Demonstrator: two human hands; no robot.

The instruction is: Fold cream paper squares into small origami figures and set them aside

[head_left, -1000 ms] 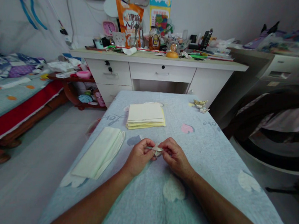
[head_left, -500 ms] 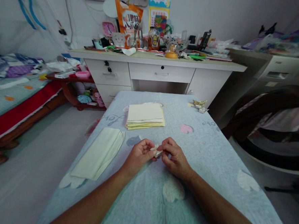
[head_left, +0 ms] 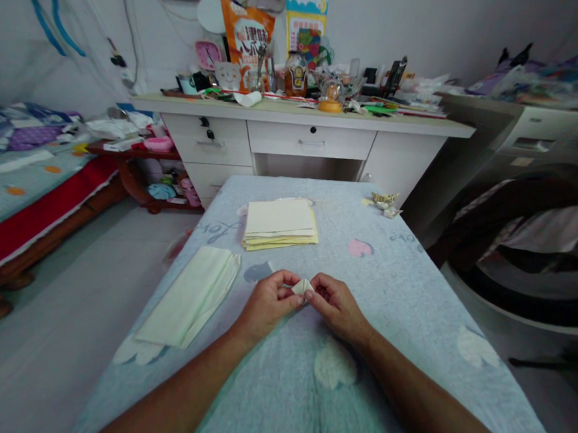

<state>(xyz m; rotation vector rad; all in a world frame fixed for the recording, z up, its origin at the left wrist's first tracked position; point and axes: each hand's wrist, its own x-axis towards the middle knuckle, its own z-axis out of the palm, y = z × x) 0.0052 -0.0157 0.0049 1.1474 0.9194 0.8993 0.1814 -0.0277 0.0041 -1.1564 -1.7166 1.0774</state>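
Note:
Between my two hands is a small folded piece of pale paper (head_left: 302, 286), its creased top showing above the thumbs. My left hand (head_left: 273, 300) pinches its left side with thumb and fingers. On the right side, my right hand (head_left: 337, 302) grips it, the thumb pressed against its front. The lower part of the paper is hidden by the fingers. Beyond my hands lies a stack of cream and yellow paper sheets (head_left: 279, 218). Left of my left arm rests a folded pale-green sheet bundle (head_left: 191, 297).
A pale blue patterned cloth (head_left: 397, 314) covers the table. Small folded paper pieces (head_left: 385, 201) sit near its far right corner. Behind stands a cluttered white desk (head_left: 308, 140). A washing machine (head_left: 519, 228) is at the right, a bed (head_left: 37, 186) at the left.
My right thumb has come up onto the front of the small paper, and the right index finger has moved off its top. The paper now shows a pointed, creased face.

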